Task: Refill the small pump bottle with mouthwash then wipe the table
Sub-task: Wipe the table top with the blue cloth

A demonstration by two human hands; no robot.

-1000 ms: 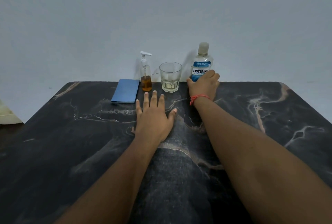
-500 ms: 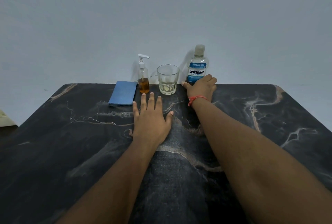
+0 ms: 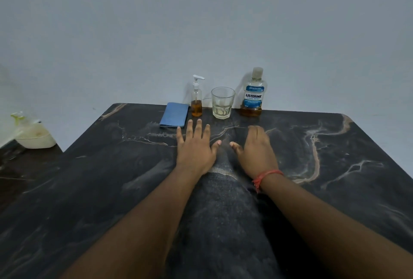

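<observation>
Two bare hands rest on a dark marbled surface [image 3: 335, 167] at mid-frame, neither holding anything. Left hand [image 3: 194, 146] lies flat, its fingers straight and spread; right hand [image 3: 257, 151], with a red thread at the wrist, sits beside it, fingers loosely curled and empty. Lined along the far edge against the wall, from left to right, stand a folded blue cloth [image 3: 174, 114], the small pump bottle [image 3: 197, 100] with amber liquid low in it, a drinking glass [image 3: 222, 103], and the capped mouthwash bottle [image 3: 253, 93], upright and apart from both hands. Ranging them within reach likely readies the refill, not yet begun; the cloth appears kept dry for wiping. A cream-coloured container [image 3: 33, 135] sits at far left.
</observation>
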